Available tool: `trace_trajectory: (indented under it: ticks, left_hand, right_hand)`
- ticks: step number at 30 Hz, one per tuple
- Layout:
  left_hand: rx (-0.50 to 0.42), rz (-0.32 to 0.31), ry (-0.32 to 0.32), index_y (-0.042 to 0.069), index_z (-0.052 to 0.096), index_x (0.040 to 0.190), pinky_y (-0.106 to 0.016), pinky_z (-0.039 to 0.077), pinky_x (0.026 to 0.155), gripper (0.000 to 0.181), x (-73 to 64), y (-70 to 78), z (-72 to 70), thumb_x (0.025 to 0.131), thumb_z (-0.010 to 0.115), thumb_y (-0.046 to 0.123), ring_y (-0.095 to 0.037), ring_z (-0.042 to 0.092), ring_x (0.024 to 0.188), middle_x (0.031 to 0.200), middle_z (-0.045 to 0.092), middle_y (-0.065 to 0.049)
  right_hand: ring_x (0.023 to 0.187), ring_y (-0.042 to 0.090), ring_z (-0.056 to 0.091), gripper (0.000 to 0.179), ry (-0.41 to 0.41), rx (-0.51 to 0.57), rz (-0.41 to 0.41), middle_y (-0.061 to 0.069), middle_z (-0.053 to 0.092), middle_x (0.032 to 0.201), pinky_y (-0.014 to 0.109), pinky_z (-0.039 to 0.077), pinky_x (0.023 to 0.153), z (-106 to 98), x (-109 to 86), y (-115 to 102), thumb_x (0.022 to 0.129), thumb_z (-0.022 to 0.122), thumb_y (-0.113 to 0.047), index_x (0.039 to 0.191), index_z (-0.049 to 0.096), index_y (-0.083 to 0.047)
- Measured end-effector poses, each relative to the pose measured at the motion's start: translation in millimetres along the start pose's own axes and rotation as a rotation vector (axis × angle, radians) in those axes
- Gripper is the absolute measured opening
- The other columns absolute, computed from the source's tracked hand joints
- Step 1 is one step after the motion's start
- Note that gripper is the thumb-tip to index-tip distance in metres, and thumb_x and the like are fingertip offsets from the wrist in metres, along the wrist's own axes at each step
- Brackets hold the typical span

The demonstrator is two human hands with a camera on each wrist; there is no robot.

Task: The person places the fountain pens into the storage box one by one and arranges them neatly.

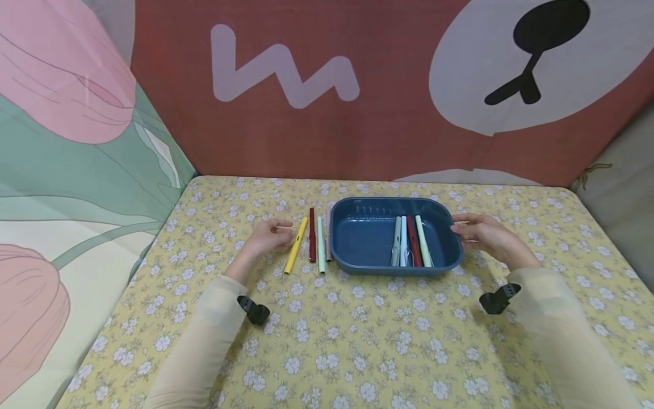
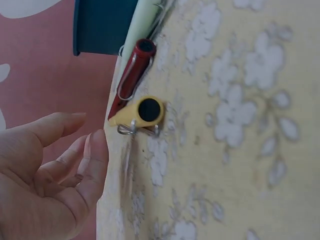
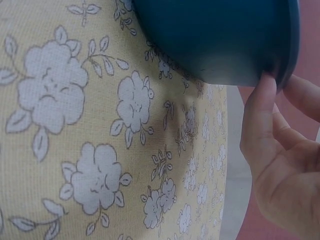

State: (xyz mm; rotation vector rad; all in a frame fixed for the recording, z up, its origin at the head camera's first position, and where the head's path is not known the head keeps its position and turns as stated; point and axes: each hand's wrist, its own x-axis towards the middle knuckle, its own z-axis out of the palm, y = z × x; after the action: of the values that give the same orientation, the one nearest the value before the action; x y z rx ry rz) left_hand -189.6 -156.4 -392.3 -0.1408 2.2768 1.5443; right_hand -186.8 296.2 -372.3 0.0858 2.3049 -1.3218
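My left hand (image 1: 271, 236) hovers beside a yellow pen (image 1: 296, 244), fingers loosely bent and nothing between them. In the left wrist view the pen's black-ended barrel (image 2: 149, 110) lies just past the fingertips. To the right of it are a dark red pen (image 1: 312, 236), a pale green pen (image 1: 321, 244) and a pinkish pen (image 1: 329, 233) against the tray. My right hand (image 1: 482, 233) pinches the right-end rim of the dark blue tray (image 1: 388, 271), as the right wrist view shows on its wall (image 3: 225, 45).
Inside the tray, toward its right half, lie a grey-green pen (image 1: 396, 241), a light blue pen (image 1: 404, 241), a red pen (image 1: 414, 241) and a cream-green pen (image 1: 423, 241). A yellow flowered cloth (image 1: 357, 341) covers the table. Printed fabric (image 1: 306, 142) rises behind its far edge.
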Motion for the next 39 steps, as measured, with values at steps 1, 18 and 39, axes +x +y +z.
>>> trace_trajectory:
  ticks: [1,18,39]
  left_hand:
    - [0.005,-0.007,-0.003,0.001,0.046,0.138,-0.026,0.058,0.084,0.044,0.4,-0.9,-0.1,0.095,0.054,0.009,-0.020,0.064,0.100,0.128,0.055,-0.022]
    - [0.123,-0.037,-0.039,0.002,0.049,0.136,-0.028,0.058,0.085,0.045,1.6,-10.0,1.3,0.095,0.058,0.015,-0.017,0.065,0.095,0.127,0.058,-0.021]
    - [0.259,-0.029,-0.001,0.000,0.054,0.130,-0.023,0.056,0.067,0.045,1.6,-1.2,12.4,0.089,0.067,0.013,-0.016,0.062,0.082,0.114,0.060,-0.017]
  right_hand:
    - [0.088,-0.003,0.055,0.068,0.000,0.001,0.001,-0.002,0.049,0.119,0.017,0.052,0.079,0,-0.1,0,0.100,0.049,-0.035,0.150,0.021,0.001]
    - [0.087,-0.004,0.056,0.067,0.003,0.015,-0.007,-0.011,0.052,0.107,0.017,0.053,0.079,0,0.0,0,0.100,0.049,-0.034,0.149,0.022,0.003]
    - [0.086,-0.004,0.057,0.067,0.001,0.026,0.010,-0.011,0.052,0.107,0.017,0.053,0.079,-1,1.8,0,0.100,0.049,-0.033,0.149,0.022,0.003]
